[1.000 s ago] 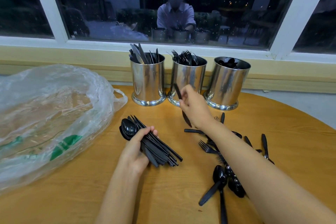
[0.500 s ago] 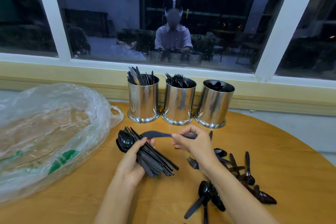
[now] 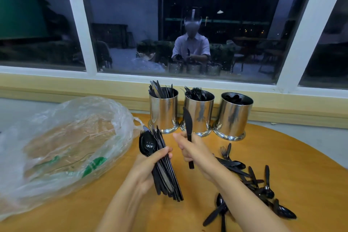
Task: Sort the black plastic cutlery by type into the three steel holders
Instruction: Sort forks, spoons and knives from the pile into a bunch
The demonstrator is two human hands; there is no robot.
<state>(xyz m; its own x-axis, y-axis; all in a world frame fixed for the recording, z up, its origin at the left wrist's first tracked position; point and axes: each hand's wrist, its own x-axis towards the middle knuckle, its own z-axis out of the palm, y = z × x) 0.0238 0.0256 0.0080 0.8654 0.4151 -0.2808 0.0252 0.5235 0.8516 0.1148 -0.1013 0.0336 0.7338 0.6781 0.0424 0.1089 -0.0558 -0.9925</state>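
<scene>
Up comes the knife! Level between the hands half a second ago, it now stands blade-up, pinched in the right hand just in front of the holders. The left hand grips the mixed bundle over the worktop. It looks bound for the left holder, where the knives already stand.

L hand grips a bundle of black cutlery. R hand holds one knife upright, blade up, in front of 3 steel holders: knife holder, fork holder, spoon holder. Loose pile on the wooden table at right, plastic bag at left.
</scene>
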